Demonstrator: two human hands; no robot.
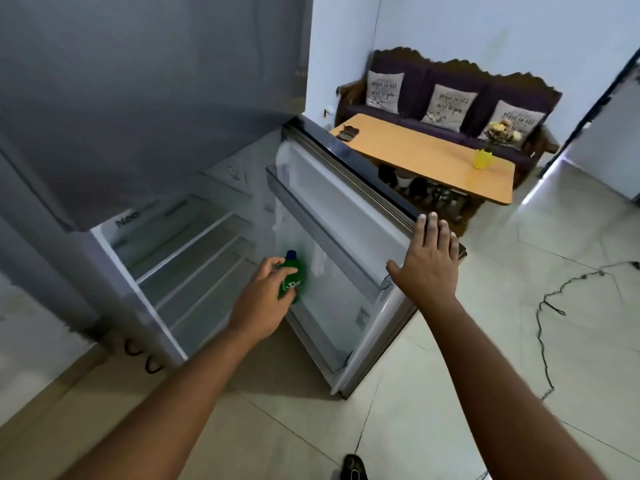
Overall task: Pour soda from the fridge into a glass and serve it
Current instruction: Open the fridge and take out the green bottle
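Fridge door (349, 216): open, frame centre. Soda bottle (292, 280): green, blue-capped, centre, grasped by left hand (263, 303). Right hand (427, 268): flat, fingers spread on door edge. Fetch likely under way; no glass visible; pouring, serving remain.

Wooden table (408, 147) bears yellow mug (483, 159)
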